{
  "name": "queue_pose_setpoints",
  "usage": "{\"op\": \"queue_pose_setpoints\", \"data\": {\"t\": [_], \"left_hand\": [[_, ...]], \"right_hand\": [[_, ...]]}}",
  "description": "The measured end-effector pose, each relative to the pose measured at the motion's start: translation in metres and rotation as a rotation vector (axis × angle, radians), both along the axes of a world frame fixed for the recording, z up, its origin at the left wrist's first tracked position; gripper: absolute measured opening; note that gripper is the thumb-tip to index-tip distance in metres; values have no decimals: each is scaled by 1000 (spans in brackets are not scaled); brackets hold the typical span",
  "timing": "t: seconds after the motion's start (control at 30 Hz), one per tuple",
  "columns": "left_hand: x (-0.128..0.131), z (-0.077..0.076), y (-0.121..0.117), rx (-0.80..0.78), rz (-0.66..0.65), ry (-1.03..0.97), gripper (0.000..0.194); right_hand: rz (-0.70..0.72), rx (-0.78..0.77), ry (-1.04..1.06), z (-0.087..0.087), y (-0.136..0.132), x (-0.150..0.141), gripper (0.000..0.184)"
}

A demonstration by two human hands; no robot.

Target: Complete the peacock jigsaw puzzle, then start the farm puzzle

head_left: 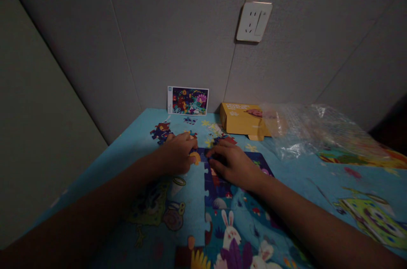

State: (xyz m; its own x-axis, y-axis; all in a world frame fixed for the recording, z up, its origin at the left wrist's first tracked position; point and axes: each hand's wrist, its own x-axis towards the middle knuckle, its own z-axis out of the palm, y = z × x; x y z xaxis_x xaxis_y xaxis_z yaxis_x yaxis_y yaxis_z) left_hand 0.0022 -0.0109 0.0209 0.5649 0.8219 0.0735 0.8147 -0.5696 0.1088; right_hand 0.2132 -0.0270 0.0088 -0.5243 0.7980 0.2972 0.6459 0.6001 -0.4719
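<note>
A partly joined jigsaw puzzle (244, 207), dark blue and teal with white rabbits, lies flat on the table. At its top left, my left hand (178, 153) has its fingers closed on a puzzle piece (195, 158) with an orange-yellow curve, beside the joined edge. Across from it my right hand (237, 165) rests over the puzzle's upper part. Its fingers are bent, with a gap between thumb and forefinger and the fingertips on the puzzle by that edge. The palm hides some of the pieces beneath.
Loose puzzle pieces (160, 131) lie beyond my left hand, and more pieces (226, 139) beyond my right. A picture card (188, 101) leans on the wall. Beside it are a yellow box (240, 120) and a clear plastic bag (295, 129). The blue tablecloth (127, 144) has cartoon prints.
</note>
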Motion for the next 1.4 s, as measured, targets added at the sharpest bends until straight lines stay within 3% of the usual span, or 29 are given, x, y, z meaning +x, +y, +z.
{"op": "queue_pose_setpoints", "data": {"t": [0.3,0.47,1.4], "left_hand": [[0,1,1,-14,3,-16,23],[0,0,2,-7,-3,-14,24],[0,-1,1,-32,-10,-15,22]], "right_hand": [[71,186,136,7,-3,-1,23],[220,59,-10,6,-2,0,23],[218,48,-2,2,-2,-1,26]]}}
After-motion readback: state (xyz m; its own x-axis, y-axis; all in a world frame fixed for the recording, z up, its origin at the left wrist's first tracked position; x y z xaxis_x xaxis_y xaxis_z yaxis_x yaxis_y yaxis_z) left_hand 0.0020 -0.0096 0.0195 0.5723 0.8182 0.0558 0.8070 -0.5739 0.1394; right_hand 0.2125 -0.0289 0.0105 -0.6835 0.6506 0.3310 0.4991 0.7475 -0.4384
